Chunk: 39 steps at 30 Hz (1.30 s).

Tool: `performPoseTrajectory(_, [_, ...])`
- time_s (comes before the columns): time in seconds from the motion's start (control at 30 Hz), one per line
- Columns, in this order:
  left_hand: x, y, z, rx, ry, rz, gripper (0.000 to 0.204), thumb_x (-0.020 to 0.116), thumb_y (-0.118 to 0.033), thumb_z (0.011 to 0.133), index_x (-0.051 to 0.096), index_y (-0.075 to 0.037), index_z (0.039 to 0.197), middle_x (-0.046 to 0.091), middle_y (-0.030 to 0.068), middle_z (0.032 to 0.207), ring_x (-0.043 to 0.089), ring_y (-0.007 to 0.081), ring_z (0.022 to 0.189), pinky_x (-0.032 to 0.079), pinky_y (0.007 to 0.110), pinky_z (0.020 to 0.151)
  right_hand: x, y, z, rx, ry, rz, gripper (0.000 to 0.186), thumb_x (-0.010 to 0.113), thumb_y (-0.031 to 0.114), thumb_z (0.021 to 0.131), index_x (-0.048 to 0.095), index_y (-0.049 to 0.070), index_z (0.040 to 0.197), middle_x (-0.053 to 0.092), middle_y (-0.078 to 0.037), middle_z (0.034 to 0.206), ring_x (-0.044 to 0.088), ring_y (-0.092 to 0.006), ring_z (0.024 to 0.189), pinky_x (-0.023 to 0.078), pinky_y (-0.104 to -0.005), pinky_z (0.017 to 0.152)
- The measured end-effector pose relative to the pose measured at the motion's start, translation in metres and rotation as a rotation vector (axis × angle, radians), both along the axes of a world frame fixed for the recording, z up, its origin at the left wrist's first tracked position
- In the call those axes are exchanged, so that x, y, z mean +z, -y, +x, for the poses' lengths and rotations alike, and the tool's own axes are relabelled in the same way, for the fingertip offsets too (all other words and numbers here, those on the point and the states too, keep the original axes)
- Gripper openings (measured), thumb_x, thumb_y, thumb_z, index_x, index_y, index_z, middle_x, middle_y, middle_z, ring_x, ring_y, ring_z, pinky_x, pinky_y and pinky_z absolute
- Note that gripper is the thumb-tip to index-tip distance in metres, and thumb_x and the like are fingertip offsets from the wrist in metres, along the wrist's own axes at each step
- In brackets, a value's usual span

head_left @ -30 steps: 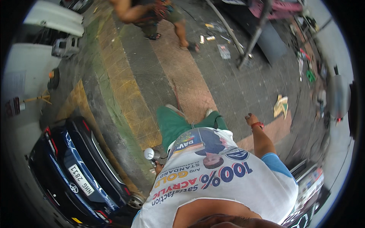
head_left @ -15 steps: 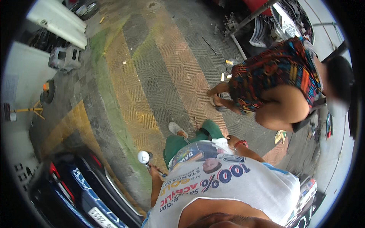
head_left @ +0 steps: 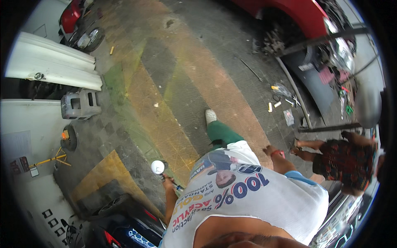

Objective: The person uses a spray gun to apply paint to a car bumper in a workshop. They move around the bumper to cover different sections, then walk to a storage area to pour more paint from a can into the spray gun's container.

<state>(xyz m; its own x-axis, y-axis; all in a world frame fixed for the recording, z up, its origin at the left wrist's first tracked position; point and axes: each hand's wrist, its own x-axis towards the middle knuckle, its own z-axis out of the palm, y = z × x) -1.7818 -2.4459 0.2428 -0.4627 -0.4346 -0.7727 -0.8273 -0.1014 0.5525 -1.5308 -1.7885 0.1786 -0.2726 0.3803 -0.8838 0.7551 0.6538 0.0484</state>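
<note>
One yellow stand stood on the left beside a wheel, with a white panel and a grey block farther off. Next, at the near left, was a dark car. To its right and a little farther away was what looked like a spray gun, clasped in the person's left hand. Its round white cup lay far and to the left of the fingers; its long axis seemed to run aslant through that grip, ending in a blue-tipped fitting at the near right, just beside the white shirt. The left hand, in contact with it, was the nearer one. The right hand was well apart, on the torso's other side, above a red wristband; nothing could be made out in it, and whether its fingers were together could not be told. Farther right were a red car, a dark panel and a co-worker.
</note>
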Motion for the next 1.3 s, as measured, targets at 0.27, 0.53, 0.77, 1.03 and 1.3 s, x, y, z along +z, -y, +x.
performPoseTrajectory(0.27, [-0.005,-0.041,-0.141,0.155,0.163,0.382,0.05,0.064,-0.061,0.097,0.051,-0.016,0.08,0.044,0.0003,0.056,0.046,0.0152,0.045,0.04,0.032,0.044,0.103,-0.038,-0.598,-0.074,-0.655,-0.1,0.063,0.06,0.045,0.1,0.054,0.004,0.148,0.065,-0.024,0.137,0.061,-0.0388,0.129,0.047,-0.0445,0.11])
performPoseTrajectory(0.53, [-0.057,-0.055,-0.392,0.124,0.007,0.462,0.026,0.061,-0.04,0.105,0.062,-0.014,0.104,0.06,0.0033,0.083,0.058,0.0213,0.07,0.047,0.038,0.059,0.161,0.005,-0.969,0.051,-0.97,-0.08,0.057,0.059,0.043,0.102,0.057,0.005,0.144,0.069,-0.026,0.129,0.068,-0.0391,0.119,0.053,-0.0442,0.103])
performPoseTrajectory(0.77, [-0.023,-0.018,-0.697,-0.093,-0.174,0.286,0.038,0.069,-0.05,0.1,0.056,-0.014,0.1,0.045,-0.0004,0.058,0.046,0.0136,0.045,0.035,0.033,0.043,0.056,0.01,-0.978,-0.003,-0.464,-0.103,0.063,0.062,0.047,0.099,0.058,0.003,0.143,0.07,-0.027,0.127,0.066,-0.0383,0.123,0.051,-0.0417,0.105])
performPoseTrajectory(1.03, [0.011,-0.008,-1.104,-0.054,0.099,-0.154,0.055,0.072,-0.053,0.097,0.055,-0.011,0.128,0.048,-0.0009,0.065,0.048,0.0134,0.052,0.039,0.032,0.05,0.004,-0.007,-1.012,-0.053,-0.105,-0.065,0.058,0.065,0.049,0.097,0.066,0.005,0.134,0.069,-0.025,0.127,0.07,-0.038,0.115,0.054,-0.0462,0.099])
performPoseTrajectory(1.3, [0.018,-0.117,-1.367,-0.011,0.012,0.075,0.045,0.072,-0.05,0.098,0.056,-0.012,0.117,0.049,-0.0002,0.068,0.048,0.0121,0.053,0.039,0.031,0.051,0.036,-0.192,-1.469,-0.112,-1.008,0.289,0.048,0.058,0.036,0.103,0.066,-0.004,0.13,0.075,-0.02,0.11,0.071,-0.0359,0.093,0.054,-0.0451,0.086])
